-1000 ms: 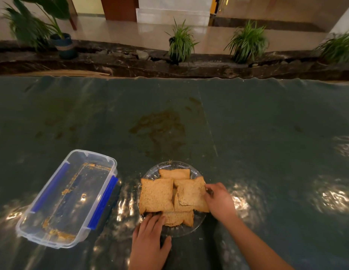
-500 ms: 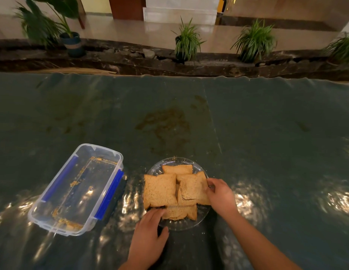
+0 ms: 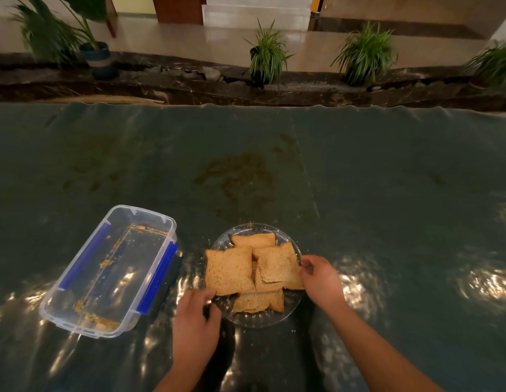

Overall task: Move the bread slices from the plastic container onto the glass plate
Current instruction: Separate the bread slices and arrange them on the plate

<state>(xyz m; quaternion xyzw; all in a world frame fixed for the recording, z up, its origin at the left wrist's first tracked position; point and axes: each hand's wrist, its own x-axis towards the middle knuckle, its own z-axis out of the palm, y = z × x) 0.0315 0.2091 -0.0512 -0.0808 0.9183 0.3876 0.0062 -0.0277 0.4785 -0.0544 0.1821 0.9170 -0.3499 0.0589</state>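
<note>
A dark green glossy sheet (image 3: 359,179) covers the table, stained brown near its middle. Beyond its far edge, potted plants (image 3: 267,52) line a dark stone ledge (image 3: 189,86) before a polished floor (image 3: 175,38).

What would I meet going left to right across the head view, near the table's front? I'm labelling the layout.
plastic container → left hand → glass plate with bread slices → right hand

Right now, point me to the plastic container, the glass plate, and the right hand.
plastic container (image 3: 76,321): head view, clear near-left wall.
glass plate (image 3: 263,321): head view, bare near rim.
right hand (image 3: 322,281): head view, back of the hand.
</note>
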